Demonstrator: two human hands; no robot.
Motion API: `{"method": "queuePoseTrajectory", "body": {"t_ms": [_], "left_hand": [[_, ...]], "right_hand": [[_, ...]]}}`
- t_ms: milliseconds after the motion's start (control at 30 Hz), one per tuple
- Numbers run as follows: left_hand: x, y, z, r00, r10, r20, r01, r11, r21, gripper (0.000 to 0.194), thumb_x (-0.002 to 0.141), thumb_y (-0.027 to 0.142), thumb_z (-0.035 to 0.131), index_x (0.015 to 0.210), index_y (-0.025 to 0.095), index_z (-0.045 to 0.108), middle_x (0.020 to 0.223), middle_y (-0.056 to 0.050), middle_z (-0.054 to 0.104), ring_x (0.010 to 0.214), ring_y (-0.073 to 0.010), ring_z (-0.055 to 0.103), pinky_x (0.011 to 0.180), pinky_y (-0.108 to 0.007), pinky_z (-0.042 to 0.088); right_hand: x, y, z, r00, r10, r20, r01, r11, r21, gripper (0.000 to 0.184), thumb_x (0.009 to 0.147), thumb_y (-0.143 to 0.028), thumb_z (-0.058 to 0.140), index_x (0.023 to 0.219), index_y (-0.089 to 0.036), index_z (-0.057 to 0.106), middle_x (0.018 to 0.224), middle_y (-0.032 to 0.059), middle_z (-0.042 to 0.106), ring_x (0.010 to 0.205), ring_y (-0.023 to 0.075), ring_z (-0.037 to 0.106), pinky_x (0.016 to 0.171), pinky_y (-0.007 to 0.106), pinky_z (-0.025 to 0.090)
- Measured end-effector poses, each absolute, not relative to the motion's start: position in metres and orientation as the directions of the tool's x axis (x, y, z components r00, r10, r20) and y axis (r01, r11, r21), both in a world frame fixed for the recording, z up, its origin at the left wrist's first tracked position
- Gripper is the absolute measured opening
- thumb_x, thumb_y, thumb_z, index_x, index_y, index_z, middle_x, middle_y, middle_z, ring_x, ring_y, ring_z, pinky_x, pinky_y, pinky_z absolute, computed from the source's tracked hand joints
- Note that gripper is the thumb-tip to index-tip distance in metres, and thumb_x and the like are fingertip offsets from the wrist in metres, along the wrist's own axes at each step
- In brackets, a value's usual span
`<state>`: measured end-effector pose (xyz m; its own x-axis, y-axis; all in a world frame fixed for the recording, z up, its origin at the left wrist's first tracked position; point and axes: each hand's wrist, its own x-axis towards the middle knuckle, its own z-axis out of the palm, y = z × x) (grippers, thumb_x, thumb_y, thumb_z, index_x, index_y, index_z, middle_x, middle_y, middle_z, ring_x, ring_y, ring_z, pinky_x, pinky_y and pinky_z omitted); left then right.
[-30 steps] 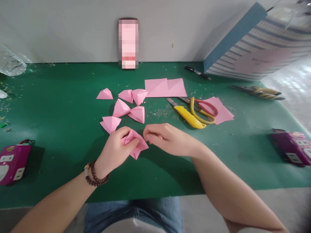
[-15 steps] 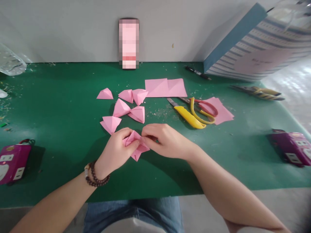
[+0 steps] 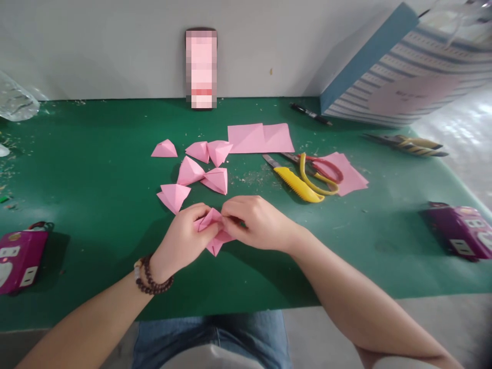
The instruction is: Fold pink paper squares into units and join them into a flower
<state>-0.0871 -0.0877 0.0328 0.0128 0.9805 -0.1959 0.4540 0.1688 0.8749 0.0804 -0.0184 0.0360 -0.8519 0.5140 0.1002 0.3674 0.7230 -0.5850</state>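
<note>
My left hand (image 3: 184, 241), with a bead bracelet at the wrist, is closed round a folded pink paper piece (image 3: 213, 245) just above the green table (image 3: 96, 169). My right hand (image 3: 257, 223) pinches the same piece from the right, fingertips pressed together on its upper fold. Beyond my hands lie several finished pink folded triangles (image 3: 203, 174). A flat pink sheet (image 3: 260, 138) lies further back.
Yellow-handled scissors (image 3: 311, 177) and a yellow utility knife (image 3: 295, 182) lie on the right by more pink paper (image 3: 348, 174). Purple power strips sit at left (image 3: 19, 256) and right (image 3: 459, 233). A striped bag (image 3: 400, 77), pliers (image 3: 411, 145), a pen (image 3: 310, 114) and a phone (image 3: 201, 67) stand behind.
My right hand has moved left from beside the paper piece and now pinches it together with my left hand. The view shifted slightly.
</note>
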Motion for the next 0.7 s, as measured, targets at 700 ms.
{"method": "queuePoseTrajectory", "body": {"t_ms": [700], "left_hand": [[-0.0927,-0.0789,0.0277,-0.018,0.954,-0.299,0.371,0.284,0.884,0.015,0.071,0.011,0.059,0.082,0.018,0.066,0.076,0.000,0.068,0.068,-0.0162,0.063,0.061,-0.027,0.050]], "right_hand": [[0.0804,-0.0244,0.0396,-0.742,0.623,0.247,0.449,0.736,-0.506,0.032,0.096,-0.042,0.046,0.083,-0.015,0.058,0.072,0.0038,0.061,0.067,0.0143,0.054,0.060,0.025,0.039]]}}
